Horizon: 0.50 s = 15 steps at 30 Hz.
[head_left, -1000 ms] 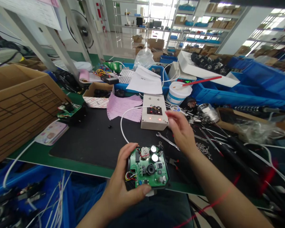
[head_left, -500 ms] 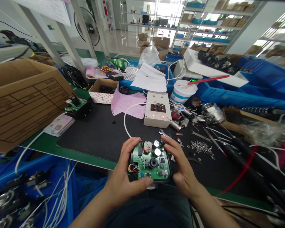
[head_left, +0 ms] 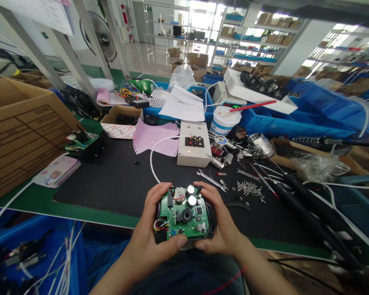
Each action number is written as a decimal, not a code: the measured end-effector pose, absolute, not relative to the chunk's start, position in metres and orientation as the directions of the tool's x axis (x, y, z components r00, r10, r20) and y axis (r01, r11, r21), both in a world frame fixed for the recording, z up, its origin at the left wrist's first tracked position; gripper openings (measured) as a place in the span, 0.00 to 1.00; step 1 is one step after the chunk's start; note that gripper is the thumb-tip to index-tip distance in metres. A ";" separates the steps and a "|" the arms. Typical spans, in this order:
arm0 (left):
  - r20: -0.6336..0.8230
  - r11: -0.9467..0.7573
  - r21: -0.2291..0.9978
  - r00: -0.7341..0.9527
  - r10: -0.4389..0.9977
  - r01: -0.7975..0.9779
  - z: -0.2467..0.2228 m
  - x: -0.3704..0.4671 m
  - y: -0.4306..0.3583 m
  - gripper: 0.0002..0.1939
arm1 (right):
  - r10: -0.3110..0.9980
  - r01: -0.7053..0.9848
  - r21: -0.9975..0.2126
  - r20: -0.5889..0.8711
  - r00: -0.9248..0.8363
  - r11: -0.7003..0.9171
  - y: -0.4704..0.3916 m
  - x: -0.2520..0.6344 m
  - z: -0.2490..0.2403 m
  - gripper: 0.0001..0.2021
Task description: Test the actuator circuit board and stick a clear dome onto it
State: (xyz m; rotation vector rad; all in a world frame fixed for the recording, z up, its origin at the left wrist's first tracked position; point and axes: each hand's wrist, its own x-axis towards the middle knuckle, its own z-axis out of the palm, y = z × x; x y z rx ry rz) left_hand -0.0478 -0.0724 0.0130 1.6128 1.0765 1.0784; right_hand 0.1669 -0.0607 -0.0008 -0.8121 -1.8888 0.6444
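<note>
A green circuit board [head_left: 190, 223] sits in a dark housing, held up between both hands near the front edge of the bench. It carries round silver capacitors, a black ring-shaped part and a bundle of thin coloured wires at its left. My left hand [head_left: 155, 227] wraps the left side, its thumb pressing on the lower front edge. Around the right side curls my right hand [head_left: 223, 223], fingers at the top right corner and thumb below. A white cable [head_left: 153, 164] runs from behind the board to a beige control box [head_left: 193, 153] with a lit red light.
An open-end wrench [head_left: 212, 180] and a pile of small screws [head_left: 250, 189] lie on the black mat [head_left: 110, 184]. Black-handled tools [head_left: 310, 209] stretch along the right. A cardboard box [head_left: 24, 139] and another board [head_left: 81, 141] stand left; a white tub [head_left: 223, 123] is behind.
My right hand has closed in around the housing's right side, its thumb now against the lower edge. The view has swung slightly right. One of the two red lights on the control box no longer shows.
</note>
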 end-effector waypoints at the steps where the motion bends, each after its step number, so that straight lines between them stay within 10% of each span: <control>1: 0.179 -0.226 0.957 0.244 0.953 0.180 0.014 -0.048 -0.072 0.37 | 0.763 0.263 -0.722 0.558 -0.328 0.640 -0.061 0.167 -0.001 0.40; 15: 0.266 -0.390 0.822 0.325 0.908 0.415 0.057 -0.044 -0.072 0.18 | 0.787 0.253 -0.754 0.525 -0.324 0.607 -0.062 0.166 -0.003 0.39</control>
